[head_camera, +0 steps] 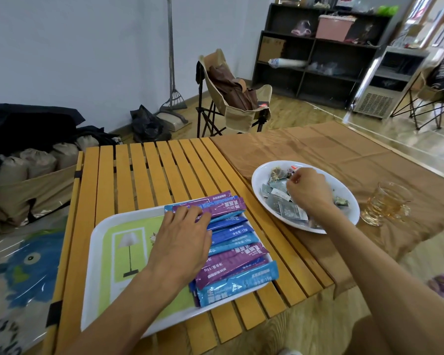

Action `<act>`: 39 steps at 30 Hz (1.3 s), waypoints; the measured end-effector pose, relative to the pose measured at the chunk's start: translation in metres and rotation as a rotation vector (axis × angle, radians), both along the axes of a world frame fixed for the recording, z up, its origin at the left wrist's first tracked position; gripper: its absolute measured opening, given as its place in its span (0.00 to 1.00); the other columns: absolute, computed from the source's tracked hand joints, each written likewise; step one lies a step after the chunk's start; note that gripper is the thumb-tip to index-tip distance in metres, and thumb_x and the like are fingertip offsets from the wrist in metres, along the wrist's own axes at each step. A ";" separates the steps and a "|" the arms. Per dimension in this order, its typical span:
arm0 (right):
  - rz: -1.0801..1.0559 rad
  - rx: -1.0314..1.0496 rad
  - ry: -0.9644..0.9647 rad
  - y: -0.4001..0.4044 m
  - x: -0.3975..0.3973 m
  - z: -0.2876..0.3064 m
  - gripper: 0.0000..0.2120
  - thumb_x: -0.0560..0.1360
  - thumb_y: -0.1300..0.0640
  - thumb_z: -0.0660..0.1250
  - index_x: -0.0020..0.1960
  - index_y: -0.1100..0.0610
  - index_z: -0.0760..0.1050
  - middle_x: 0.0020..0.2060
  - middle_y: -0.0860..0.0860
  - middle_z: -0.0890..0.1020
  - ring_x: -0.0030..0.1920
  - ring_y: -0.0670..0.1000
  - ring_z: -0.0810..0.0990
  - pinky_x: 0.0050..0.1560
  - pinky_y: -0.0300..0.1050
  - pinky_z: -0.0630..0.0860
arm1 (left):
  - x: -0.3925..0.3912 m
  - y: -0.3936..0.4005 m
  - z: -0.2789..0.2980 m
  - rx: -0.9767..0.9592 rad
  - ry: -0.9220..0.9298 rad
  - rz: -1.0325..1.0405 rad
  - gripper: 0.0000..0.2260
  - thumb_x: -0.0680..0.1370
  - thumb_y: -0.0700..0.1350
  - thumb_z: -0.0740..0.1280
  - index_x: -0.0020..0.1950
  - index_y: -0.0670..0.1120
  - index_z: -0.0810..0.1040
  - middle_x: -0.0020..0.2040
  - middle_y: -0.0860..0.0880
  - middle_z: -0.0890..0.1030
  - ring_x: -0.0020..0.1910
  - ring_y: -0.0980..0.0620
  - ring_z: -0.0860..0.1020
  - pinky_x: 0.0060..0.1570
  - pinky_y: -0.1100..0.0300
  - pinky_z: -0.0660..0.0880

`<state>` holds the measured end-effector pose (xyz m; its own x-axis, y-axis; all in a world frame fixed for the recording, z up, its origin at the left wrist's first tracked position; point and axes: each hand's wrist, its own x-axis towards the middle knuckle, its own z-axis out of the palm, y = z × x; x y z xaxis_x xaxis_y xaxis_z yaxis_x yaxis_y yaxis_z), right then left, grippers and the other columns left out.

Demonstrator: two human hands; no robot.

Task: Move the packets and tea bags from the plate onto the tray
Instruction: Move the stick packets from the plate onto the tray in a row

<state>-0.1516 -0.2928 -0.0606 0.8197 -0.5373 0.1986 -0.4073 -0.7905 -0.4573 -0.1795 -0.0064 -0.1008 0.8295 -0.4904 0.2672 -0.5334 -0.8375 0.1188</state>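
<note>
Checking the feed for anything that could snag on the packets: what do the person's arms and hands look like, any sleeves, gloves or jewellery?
Both forearms are bare up to the frame edge, with no sleeves in view. The left hand and right hand wear no gloves. No watch, bracelet or ring shows on the visible sides of wrists or fingers. No markings or tape are visible.

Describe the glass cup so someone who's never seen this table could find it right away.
Start at the brown cloth covering the table's right side. On it sits a white plate of tea bags; just right of the plate stands the glass cup, the only clear vessel, holding amber liquid.
</note>
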 end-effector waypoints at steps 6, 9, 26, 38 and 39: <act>-0.126 -0.050 0.334 -0.023 -0.009 -0.009 0.08 0.75 0.56 0.65 0.47 0.60 0.70 0.41 0.56 0.77 0.43 0.60 0.77 0.40 0.49 0.71 | -0.001 0.000 0.000 0.014 -0.004 -0.007 0.19 0.82 0.57 0.51 0.71 0.53 0.64 0.67 0.54 0.69 0.65 0.54 0.66 0.65 0.57 0.63; -0.158 -0.033 0.256 -0.028 -0.006 -0.012 0.05 0.74 0.57 0.62 0.46 0.60 0.71 0.40 0.56 0.76 0.43 0.60 0.77 0.40 0.48 0.70 | -0.002 0.000 0.000 0.003 -0.004 0.000 0.18 0.82 0.57 0.52 0.70 0.53 0.65 0.66 0.54 0.69 0.64 0.54 0.66 0.65 0.58 0.63; 0.788 0.677 0.361 0.045 -0.025 0.011 0.09 0.80 0.56 0.66 0.56 0.61 0.75 0.54 0.56 0.82 0.55 0.47 0.82 0.48 0.39 0.80 | -0.015 0.000 0.020 -0.294 -0.077 -0.050 0.12 0.78 0.57 0.64 0.57 0.52 0.71 0.53 0.54 0.75 0.52 0.57 0.72 0.53 0.60 0.72; 0.410 0.123 0.009 0.037 -0.019 0.008 0.10 0.78 0.53 0.68 0.39 0.55 0.79 0.34 0.48 0.81 0.38 0.48 0.79 0.36 0.39 0.72 | -0.017 -0.003 0.009 -0.093 -0.002 -0.090 0.17 0.81 0.59 0.58 0.69 0.56 0.67 0.63 0.56 0.70 0.62 0.58 0.67 0.64 0.62 0.65; 0.308 0.104 -0.017 0.024 -0.017 0.008 0.10 0.77 0.56 0.67 0.37 0.55 0.78 0.32 0.49 0.80 0.36 0.49 0.78 0.34 0.41 0.70 | -0.017 -0.003 0.010 -0.095 0.003 -0.095 0.18 0.81 0.59 0.58 0.69 0.56 0.67 0.63 0.56 0.70 0.62 0.58 0.67 0.64 0.62 0.65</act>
<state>-0.1688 -0.2691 -0.0530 0.9439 -0.2829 0.1704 -0.1481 -0.8238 -0.5471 -0.1962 -0.0095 -0.0911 0.7811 -0.5397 0.3141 -0.6096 -0.7680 0.1965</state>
